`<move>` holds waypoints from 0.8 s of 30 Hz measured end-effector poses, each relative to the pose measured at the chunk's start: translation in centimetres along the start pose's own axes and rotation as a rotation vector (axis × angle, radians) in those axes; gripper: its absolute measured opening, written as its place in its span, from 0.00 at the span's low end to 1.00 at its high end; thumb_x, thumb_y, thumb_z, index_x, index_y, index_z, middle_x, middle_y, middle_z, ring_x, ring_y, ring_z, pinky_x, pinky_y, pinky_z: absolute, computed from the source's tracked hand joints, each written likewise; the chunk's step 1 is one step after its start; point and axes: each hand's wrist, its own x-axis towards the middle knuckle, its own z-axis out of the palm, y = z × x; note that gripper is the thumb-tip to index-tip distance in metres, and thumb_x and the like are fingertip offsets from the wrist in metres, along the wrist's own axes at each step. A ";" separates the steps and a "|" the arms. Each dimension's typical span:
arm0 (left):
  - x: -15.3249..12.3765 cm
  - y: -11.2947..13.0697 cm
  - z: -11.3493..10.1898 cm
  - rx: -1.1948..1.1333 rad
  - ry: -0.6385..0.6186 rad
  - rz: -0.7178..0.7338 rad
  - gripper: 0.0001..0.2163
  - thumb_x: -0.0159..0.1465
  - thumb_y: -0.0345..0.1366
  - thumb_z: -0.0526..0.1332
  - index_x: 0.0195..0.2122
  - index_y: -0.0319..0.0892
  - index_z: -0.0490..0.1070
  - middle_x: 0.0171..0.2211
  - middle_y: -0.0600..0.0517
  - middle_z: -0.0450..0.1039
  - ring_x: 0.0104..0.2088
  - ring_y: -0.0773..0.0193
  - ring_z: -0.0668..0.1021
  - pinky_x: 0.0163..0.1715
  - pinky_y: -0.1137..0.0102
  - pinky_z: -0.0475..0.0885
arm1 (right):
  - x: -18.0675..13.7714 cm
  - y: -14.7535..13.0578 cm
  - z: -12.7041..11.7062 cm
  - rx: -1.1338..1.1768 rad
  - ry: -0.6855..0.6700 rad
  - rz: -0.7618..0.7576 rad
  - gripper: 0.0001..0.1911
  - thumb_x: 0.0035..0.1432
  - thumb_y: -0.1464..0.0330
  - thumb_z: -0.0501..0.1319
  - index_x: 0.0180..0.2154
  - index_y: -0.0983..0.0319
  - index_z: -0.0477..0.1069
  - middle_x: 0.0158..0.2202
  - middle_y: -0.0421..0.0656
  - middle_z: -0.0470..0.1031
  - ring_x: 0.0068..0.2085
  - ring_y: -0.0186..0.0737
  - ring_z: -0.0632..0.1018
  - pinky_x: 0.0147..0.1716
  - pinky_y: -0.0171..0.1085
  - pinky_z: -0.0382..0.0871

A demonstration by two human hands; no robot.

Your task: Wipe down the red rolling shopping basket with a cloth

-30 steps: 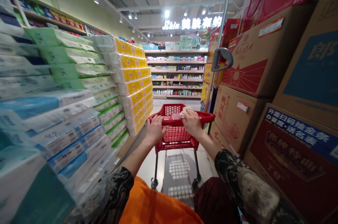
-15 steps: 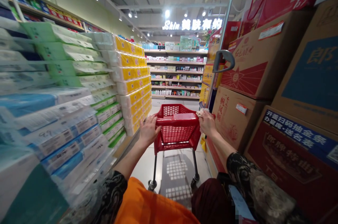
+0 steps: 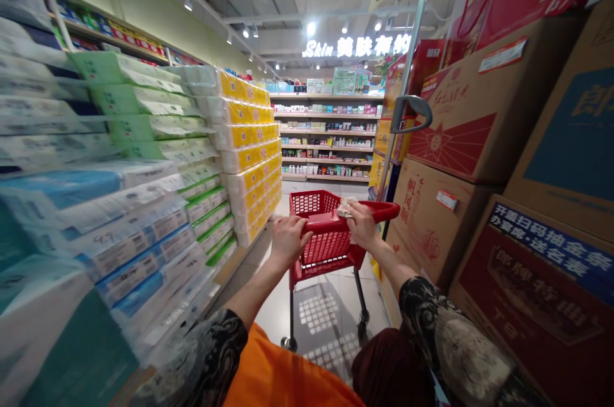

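Observation:
A red shopping cart (image 3: 330, 250) stands in front of me, turned slightly, its basket holding nothing that I can make out. My left hand (image 3: 289, 240) is closed over the left end of the cart's handle (image 3: 384, 210). Near the middle of that handle, my right hand (image 3: 362, 226) presses a crumpled whitish cloth (image 3: 346, 205) against the bar. Its fingers are curled over the cloth, which hides part of them. The right end of the handle shows bare beyond this hand.
Stacked tissue packs (image 3: 144, 234) and yellow-and-white packs (image 3: 252, 157) line the left side. Cardboard cartons (image 3: 455, 119) rise on the right, beside a metal pole with a grey handle (image 3: 412, 114). Shelves of small products (image 3: 330, 132) stand across the far end.
My right hand and the cloth have slid left along the handle, from its right end to near the middle. The cart has turned a little, and my left hand still grips the left end.

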 end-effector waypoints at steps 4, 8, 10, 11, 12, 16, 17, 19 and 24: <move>-0.2 1.7 1.0 -0.134 -0.064 0.055 0.18 0.62 0.43 0.52 0.51 0.43 0.65 0.51 0.48 0.69 0.52 0.59 0.68 0.54 0.60 0.57 | -0.3 0.4 -1.0 0.002 0.035 0.089 0.18 0.57 0.70 0.48 0.41 0.65 0.74 0.50 0.51 0.71 0.53 0.45 0.69 0.56 0.46 0.59; -0.1 2.1 3.2 -0.249 -0.180 -0.091 0.26 0.62 0.46 0.52 0.58 0.38 0.55 0.60 0.42 0.58 0.60 0.57 0.60 0.58 0.56 0.53 | -0.9 -3.0 -0.9 0.081 -0.011 -0.011 0.16 0.58 0.70 0.49 0.40 0.62 0.74 0.47 0.47 0.73 0.50 0.42 0.71 0.54 0.43 0.61; -0.1 2.4 4.1 -0.263 -0.222 -0.110 0.28 0.61 0.46 0.52 0.60 0.39 0.52 0.62 0.42 0.54 0.62 0.56 0.56 0.60 0.53 0.50 | -1.2 -4.6 -0.7 0.135 -0.031 -0.077 0.16 0.58 0.70 0.49 0.40 0.61 0.74 0.46 0.46 0.74 0.49 0.41 0.72 0.52 0.42 0.63; -0.1 2.6 4.4 -0.264 -0.237 -0.105 0.28 0.61 0.46 0.52 0.60 0.39 0.51 0.63 0.43 0.52 0.63 0.56 0.55 0.60 0.52 0.49 | -1.3 -4.9 -0.7 0.147 -0.032 -0.094 0.16 0.58 0.71 0.50 0.41 0.61 0.74 0.46 0.46 0.74 0.49 0.41 0.72 0.52 0.42 0.63; -0.1 2.8 4.5 -0.262 -0.250 -0.096 0.29 0.61 0.46 0.52 0.60 0.40 0.50 0.63 0.43 0.51 0.63 0.56 0.54 0.60 0.51 0.47 | -1.5 -4.9 -0.9 0.147 -0.031 -0.099 0.16 0.57 0.71 0.50 0.41 0.62 0.74 0.46 0.46 0.74 0.49 0.41 0.72 0.52 0.43 0.63; 0.1 4.1 4.5 -0.238 -0.275 -0.021 0.30 0.59 0.44 0.55 0.61 0.41 0.50 0.63 0.44 0.51 0.63 0.55 0.53 0.60 0.49 0.45 | -1.8 -2.5 -2.0 0.096 -0.034 -0.009 0.17 0.55 0.72 0.49 0.40 0.63 0.74 0.47 0.48 0.74 0.50 0.43 0.71 0.53 0.45 0.63; 0.2 4.5 4.5 -0.235 -0.273 -0.008 0.30 0.58 0.43 0.56 0.61 0.41 0.50 0.63 0.44 0.51 0.63 0.55 0.54 0.60 0.49 0.45 | -1.8 -1.8 -2.3 0.080 -0.037 0.028 0.17 0.55 0.72 0.49 0.39 0.64 0.75 0.46 0.48 0.74 0.50 0.43 0.71 0.53 0.45 0.63; 0.2 5.6 4.6 -0.230 -0.269 0.010 0.31 0.58 0.42 0.56 0.61 0.41 0.49 0.63 0.44 0.51 0.63 0.55 0.54 0.60 0.49 0.46 | -1.8 -1.3 -2.6 0.036 -0.044 0.084 0.17 0.56 0.72 0.49 0.38 0.64 0.75 0.45 0.48 0.74 0.49 0.43 0.72 0.52 0.44 0.63; 0.5 7.4 5.3 -0.230 -0.254 0.086 0.29 0.59 0.40 0.54 0.61 0.41 0.50 0.63 0.46 0.53 0.62 0.56 0.56 0.61 0.52 0.48 | -2.2 -2.5 -3.0 -0.129 -0.071 0.067 0.17 0.56 0.71 0.51 0.43 0.65 0.73 0.46 0.49 0.74 0.50 0.45 0.70 0.53 0.44 0.61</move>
